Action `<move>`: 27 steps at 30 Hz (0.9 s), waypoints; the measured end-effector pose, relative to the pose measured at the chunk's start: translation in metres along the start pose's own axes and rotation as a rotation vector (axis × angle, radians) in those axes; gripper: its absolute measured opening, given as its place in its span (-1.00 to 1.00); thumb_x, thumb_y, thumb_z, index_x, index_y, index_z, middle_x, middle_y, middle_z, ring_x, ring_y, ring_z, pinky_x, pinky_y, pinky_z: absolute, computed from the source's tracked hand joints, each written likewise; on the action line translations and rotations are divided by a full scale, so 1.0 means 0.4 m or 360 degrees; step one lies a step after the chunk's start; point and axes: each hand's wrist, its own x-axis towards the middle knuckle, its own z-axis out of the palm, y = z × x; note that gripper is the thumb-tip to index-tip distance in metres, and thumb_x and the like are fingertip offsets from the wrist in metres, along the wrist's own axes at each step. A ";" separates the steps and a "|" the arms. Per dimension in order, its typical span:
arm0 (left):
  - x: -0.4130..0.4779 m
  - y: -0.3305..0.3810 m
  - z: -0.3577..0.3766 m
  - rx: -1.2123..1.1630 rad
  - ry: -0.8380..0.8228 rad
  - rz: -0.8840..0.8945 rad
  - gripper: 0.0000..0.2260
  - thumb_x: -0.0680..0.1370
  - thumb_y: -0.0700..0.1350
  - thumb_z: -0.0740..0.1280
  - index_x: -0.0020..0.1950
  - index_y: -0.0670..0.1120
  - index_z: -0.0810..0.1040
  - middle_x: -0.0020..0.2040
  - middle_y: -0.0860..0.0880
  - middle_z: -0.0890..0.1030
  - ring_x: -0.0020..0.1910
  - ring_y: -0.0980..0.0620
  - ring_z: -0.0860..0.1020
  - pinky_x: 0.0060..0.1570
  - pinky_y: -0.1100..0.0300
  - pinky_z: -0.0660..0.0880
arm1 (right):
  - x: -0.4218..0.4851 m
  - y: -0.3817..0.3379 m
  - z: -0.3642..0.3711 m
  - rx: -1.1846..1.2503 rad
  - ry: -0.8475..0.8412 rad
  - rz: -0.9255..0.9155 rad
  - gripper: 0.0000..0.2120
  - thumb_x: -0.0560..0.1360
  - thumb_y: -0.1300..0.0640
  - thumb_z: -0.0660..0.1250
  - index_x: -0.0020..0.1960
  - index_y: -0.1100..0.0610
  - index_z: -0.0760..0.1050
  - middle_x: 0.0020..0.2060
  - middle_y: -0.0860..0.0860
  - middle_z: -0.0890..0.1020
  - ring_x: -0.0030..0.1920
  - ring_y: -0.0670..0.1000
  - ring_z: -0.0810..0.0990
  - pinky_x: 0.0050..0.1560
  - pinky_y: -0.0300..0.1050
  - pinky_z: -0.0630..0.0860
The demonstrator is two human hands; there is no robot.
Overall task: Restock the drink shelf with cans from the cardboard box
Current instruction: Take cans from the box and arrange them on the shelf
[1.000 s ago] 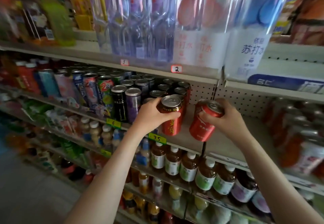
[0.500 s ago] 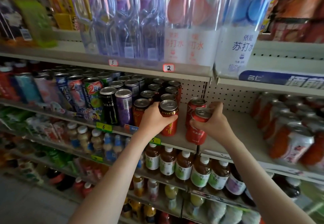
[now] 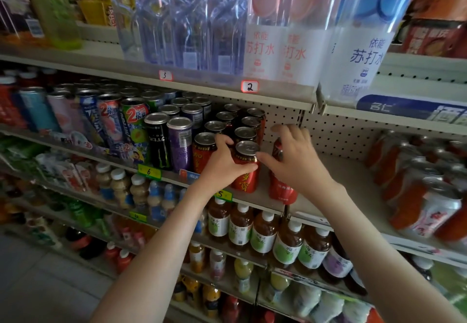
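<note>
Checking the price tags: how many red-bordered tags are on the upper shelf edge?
2: the tag marked 3 toward the left, the tag marked 2 right of it. More may lie outside the view.

shelving (image 3: 278,100) – white pegboard back (image 3: 336,133) | floor (image 3: 38,284) – pale tile

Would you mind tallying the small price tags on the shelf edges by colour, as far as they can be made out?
White tags with red border: 2
Yellow-green tags: 3
Blue tag: 1
Total: 6 tags clearly visible; the blurred edges of the picture may hide more.
</note>
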 end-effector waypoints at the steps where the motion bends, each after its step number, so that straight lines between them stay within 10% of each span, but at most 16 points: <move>1: 0.000 -0.003 -0.004 0.0015 -0.0010 0.0011 -0.40 0.38 0.02 0.51 0.19 -0.02 0.16 0.10 -0.05 0.51 0.01 0.06 0.51 -0.15 0.29 0.42 | 0.017 -0.022 0.001 0.0040 -0.0134 -0.0032 -0.41 0.50 -0.10 0.30 0.39 0.20 0.28 0.28 0.14 0.41 0.30 0.15 0.30 0.26 -0.04 0.28; 8: 0.007 -0.015 -0.016 0.0085 -0.0211 0.0046 -0.41 0.41 0.00 0.49 0.12 0.00 0.08 0.03 -0.08 0.61 -0.02 0.04 0.56 0.00 0.21 0.46 | 0.124 -0.081 0.064 -0.0080 -0.0838 0.0168 -0.54 0.46 -0.06 0.29 0.22 0.23 0.40 -0.04 0.10 0.56 -0.02 0.10 0.54 -0.21 -0.13 0.43; 17: -0.036 -0.033 -0.025 0.0072 0.0040 0.0015 -0.46 0.47 -0.08 0.44 0.37 -0.06 0.28 0.28 -0.08 0.54 0.26 0.01 0.50 0.26 0.12 0.44 | 0.135 -0.080 0.090 0.0180 -0.0629 0.0252 -0.68 0.41 -0.12 0.38 -0.12 0.15 0.49 -0.31 -0.01 0.51 -0.22 0.02 0.54 -0.43 -0.21 0.30; 27: -0.057 -0.032 -0.033 0.0367 0.0328 -0.0062 -0.66 0.47 0.01 0.43 0.14 -0.14 0.50 0.02 -0.04 0.66 0.00 0.05 0.61 -0.02 0.19 0.53 | 0.141 -0.090 0.109 0.0279 -0.0653 0.0359 -0.20 0.39 -0.19 0.41 0.45 0.20 0.21 0.30 0.14 0.47 0.27 0.15 0.48 0.06 -0.08 0.45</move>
